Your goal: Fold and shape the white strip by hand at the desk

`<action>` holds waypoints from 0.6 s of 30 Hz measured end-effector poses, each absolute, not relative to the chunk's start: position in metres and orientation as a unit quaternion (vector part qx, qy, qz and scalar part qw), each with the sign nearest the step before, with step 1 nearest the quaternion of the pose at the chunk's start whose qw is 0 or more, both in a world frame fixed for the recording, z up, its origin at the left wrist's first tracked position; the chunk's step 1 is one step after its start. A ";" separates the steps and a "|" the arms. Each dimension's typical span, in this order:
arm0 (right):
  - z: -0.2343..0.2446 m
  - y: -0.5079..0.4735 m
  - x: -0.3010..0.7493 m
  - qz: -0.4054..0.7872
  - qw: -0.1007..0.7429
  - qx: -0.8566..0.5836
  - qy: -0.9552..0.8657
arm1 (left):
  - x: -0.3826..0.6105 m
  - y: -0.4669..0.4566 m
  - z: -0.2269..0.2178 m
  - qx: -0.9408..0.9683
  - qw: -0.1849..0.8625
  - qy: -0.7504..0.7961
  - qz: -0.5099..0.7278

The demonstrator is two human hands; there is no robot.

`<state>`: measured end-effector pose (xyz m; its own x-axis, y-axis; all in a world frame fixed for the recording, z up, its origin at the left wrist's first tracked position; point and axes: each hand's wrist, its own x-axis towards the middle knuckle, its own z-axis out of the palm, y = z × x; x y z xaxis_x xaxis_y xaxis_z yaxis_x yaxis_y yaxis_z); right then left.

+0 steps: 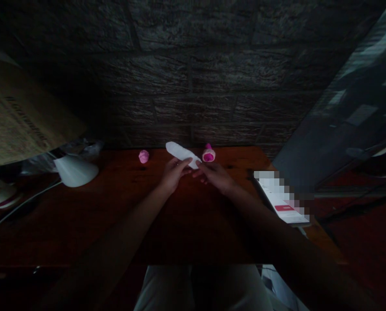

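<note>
A long white strip of soft material, maybe cloth or paper, is held up over the far side of the dark wooden table. My left hand pinches its near end from the left. My right hand meets it from the right, fingers closed at the same end. Just behind my right hand stands a small pink and white object. A small pink lump lies on the table to the left of the strip.
A white desk lamp head on a thin arm sits at the left, with a cardboard box above it. A lit phone or tablet lies at the right. A dark brick wall backs the table.
</note>
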<state>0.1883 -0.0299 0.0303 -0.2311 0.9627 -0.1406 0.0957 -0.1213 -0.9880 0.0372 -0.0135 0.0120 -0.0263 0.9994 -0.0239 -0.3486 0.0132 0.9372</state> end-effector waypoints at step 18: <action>0.023 -0.027 0.189 0.555 0.379 -0.483 -0.561 | 0.037 -0.014 0.012 0.406 0.574 0.415 0.578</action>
